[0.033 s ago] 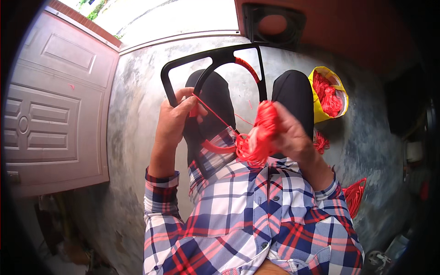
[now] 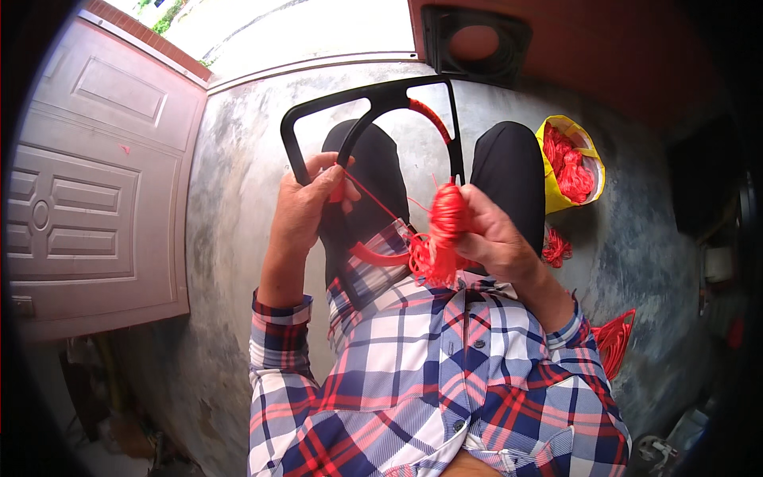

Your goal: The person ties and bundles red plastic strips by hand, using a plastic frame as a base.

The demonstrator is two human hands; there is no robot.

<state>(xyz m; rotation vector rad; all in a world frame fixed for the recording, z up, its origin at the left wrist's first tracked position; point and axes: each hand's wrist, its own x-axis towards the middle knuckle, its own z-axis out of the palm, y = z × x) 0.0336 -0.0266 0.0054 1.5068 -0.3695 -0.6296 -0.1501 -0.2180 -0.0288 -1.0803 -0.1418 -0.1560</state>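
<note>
A black frame (image 2: pixel 387 97) with a rounded outer rim and an inner ring lies over my lap. Stretches of its ring are wrapped in red cord, at the upper right and along the bottom. My left hand (image 2: pixel 298 211) is closed round the frame's left side, its thumb pressing near a red-wrapped part. From there a taut red strand (image 2: pixel 367 192) slants down to the right. My right hand (image 2: pixel 499 238) grips a bundle of red cord (image 2: pixel 447 213) at the ring's right side. Tight turns bind the bundle's upper part, and loose loops hang below.
At the right, a yellow bag (image 2: pixel 598 163) holds more red cord. Another red clump (image 2: pixel 556 248) and a red hank (image 2: pixel 613 343) lie lower on that side. A panelled door (image 2: pixel 91 187) stands at the left, and a dark square object (image 2: pixel 502 48) with a round opening sits at the back.
My right hand and the cord bundle have turned and shifted slightly; the bundle's wound turns show more clearly. My left hand and the frame have hardly moved.
</note>
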